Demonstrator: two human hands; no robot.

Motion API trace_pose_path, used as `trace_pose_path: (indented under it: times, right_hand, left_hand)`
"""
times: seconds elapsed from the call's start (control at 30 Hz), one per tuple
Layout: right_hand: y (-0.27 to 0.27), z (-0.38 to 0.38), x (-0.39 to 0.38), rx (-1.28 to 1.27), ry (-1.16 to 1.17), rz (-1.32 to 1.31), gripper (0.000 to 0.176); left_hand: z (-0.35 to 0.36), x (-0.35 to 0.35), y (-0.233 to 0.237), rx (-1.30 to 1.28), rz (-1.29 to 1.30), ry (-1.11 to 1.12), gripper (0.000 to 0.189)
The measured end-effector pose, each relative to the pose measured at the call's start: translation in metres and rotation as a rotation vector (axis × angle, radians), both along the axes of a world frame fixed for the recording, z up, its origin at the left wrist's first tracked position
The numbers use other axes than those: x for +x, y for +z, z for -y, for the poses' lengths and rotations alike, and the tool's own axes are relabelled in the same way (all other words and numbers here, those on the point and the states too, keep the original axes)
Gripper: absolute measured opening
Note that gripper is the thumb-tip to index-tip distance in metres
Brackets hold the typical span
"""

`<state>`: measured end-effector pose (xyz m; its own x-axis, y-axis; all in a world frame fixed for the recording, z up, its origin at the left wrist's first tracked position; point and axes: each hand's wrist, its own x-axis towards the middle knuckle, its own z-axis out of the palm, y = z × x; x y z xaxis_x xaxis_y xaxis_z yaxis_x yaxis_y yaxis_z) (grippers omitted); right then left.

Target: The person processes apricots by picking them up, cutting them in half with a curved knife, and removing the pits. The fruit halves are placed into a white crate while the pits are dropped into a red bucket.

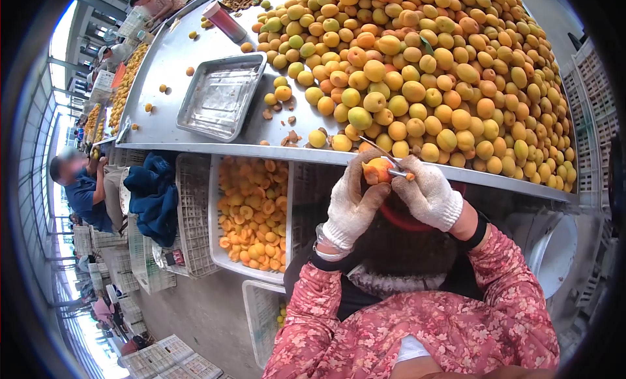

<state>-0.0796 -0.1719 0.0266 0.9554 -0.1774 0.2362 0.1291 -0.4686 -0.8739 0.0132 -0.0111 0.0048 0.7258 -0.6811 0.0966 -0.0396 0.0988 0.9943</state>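
My left hand, in a white knitted glove with soiled fingertips, is closed around an orange apricot whose flesh looks cut open. Also gloved, my right hand grips a small knife with an orange handle; its thin blade points up and left over the fruit. Both hands meet just in front of the metal table's edge. Beyond them a big heap of whole apricots, yellow to greenish, covers the right side of the table. Something red, partly hidden, shows below my hands.
On the table lie a shallow metal tray, a red tumbler and scattered pits. Below left stands a white crate of halved apricots; plastic crates adjoin it. A white bucket is at right. Co-workers sit at far left.
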Motion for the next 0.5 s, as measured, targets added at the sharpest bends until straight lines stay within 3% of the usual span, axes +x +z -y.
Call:
trace_pose_path:
  times: [0.03,0.17,0.4,0.5]
  right_hand:
    - [-0.002,-0.002,-0.001,0.057,0.016,-0.012,0.018]
    - [-0.004,-0.012,-0.007,0.193,0.038,-0.137,0.017]
    - [-0.018,-0.025,-0.008,0.134,0.034,-0.169,0.019]
    - [-0.021,-0.030,-0.006,0.328,0.000,-0.097,0.029]
  left_hand:
    - [-0.001,0.000,0.000,0.030,0.128,0.023,0.048]
    - [-0.010,-0.005,-0.008,0.065,0.128,0.047,0.049]
    - [-0.017,-0.009,0.001,0.216,0.289,0.020,0.043]
    - [-0.019,-0.004,-0.005,0.224,0.354,0.011,0.048]
